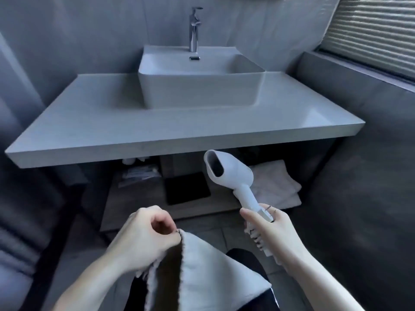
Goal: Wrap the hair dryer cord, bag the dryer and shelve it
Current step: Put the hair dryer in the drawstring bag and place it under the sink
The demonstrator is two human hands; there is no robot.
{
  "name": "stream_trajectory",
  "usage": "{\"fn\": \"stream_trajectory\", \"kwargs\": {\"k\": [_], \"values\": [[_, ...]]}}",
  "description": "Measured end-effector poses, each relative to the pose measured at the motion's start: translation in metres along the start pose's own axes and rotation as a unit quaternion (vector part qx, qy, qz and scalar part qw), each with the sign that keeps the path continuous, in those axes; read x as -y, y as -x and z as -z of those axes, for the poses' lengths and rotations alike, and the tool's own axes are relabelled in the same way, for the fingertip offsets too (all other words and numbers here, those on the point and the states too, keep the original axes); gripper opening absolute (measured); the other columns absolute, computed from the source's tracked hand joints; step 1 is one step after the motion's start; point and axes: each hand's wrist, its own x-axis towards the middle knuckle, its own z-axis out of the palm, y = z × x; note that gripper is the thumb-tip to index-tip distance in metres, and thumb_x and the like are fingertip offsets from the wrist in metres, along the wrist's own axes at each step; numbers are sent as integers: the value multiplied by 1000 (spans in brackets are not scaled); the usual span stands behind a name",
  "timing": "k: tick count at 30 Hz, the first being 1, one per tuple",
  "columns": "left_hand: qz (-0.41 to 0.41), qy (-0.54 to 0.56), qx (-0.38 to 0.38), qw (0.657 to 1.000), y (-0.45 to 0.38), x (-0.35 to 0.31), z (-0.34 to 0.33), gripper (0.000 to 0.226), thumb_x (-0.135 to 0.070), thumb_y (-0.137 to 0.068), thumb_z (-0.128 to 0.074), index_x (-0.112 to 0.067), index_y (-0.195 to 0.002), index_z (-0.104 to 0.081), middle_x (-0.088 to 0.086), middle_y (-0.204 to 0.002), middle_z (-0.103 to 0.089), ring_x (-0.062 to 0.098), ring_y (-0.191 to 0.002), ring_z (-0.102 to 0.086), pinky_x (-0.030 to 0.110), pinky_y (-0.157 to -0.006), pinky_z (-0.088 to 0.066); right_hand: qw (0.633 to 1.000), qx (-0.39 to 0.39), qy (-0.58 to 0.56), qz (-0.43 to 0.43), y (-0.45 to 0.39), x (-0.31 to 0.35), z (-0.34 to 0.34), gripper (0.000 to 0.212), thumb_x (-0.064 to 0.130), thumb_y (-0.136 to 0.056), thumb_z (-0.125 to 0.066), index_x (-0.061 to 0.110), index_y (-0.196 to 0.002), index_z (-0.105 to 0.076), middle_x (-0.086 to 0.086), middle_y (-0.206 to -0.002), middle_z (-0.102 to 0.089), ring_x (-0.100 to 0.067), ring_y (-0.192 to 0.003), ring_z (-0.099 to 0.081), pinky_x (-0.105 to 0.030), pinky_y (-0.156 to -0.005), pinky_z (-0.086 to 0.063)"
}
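Left hand pinching the bag rim, mouth held open, near centre. Right hand gripping the hair dryer handle, nozzle raised below the counter edge. Cord coils partly hidden behind the right palm; bag bottom cut off.

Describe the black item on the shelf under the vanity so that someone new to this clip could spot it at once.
Find the white countertop carrying the basin, then look at the open wooden shelf beneath it. The black item lies flat near the shelf's middle. It is the only dark thing there: the folded towels to its right are white, the packets to its left pale.
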Motion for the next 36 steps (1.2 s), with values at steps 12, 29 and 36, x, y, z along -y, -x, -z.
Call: {"fn": "stream_trajectory", "kwargs": {"k": [12,29,36], "values": [[7,-27,-121,992,-29,45,34,22,-10,-87,-57,-26,-78,-46,10,-60,-67,27,-47,-53,46,-55,-50,996,31,-66,-47,-33,3,-43,60,42,-72,-63,-12,-96,-65,3,-48,-58,-6,-38,-49,-18,-42,-44],[13,-208,111,972,36,83,-75,25,-24,-79,-52,-35,-103,-55,-19,-99,-74,8,-106,-61,30,-86,-54,978,137,-38,-154,10,-51,-23,33,9,-66,-63,0,-98,-60,-5,-60,-53,-14,-45,-38,-20,-43,-32],[-34,-301,145,942,46,81,-117,15,-25,-92,-64,-26,-106,-58,-1,-110,-71,25,-110,-64,36,-79,-40,986,116,24,-115,32,-79,-7,12,12,-92,-75,5,-98,-68,-10,-67,-60,-14,-46,-46,-21,-41,-39]]}}
